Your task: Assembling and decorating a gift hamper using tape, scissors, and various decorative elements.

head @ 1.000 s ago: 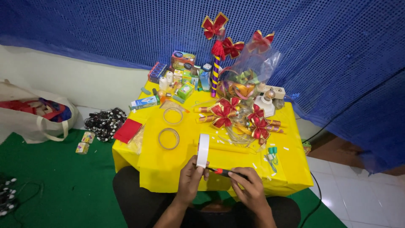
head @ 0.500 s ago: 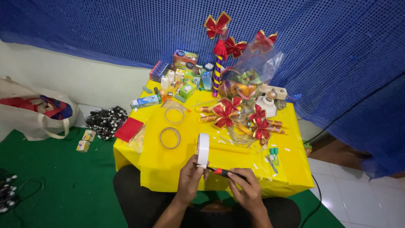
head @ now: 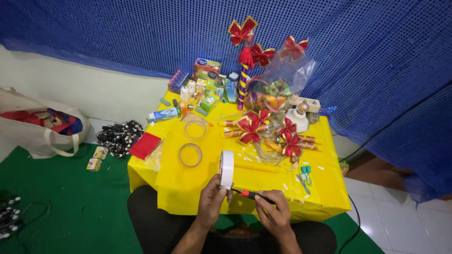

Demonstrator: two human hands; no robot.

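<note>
My left hand (head: pixel 210 201) holds a white roll of tape (head: pixel 226 169) upright at the near edge of a small table covered in yellow cloth (head: pixel 188 188). My right hand (head: pixel 273 215) grips a small cutter with a red and black handle (head: pixel 248 194), its tip pointing at the bottom of the roll. Both hands sit close together just above my lap.
Two clear tape rings (head: pixel 190 154) lie left of centre. Red and gold ribbon bows (head: pixel 249 130) lie mid-table, and a wrapped basket (head: pixel 278 89) and small boxes (head: pixel 207 89) stand at the back. A red pad (head: pixel 145 145) and a white tote bag (head: pixel 37 129) are to the left. A blue curtain hangs behind.
</note>
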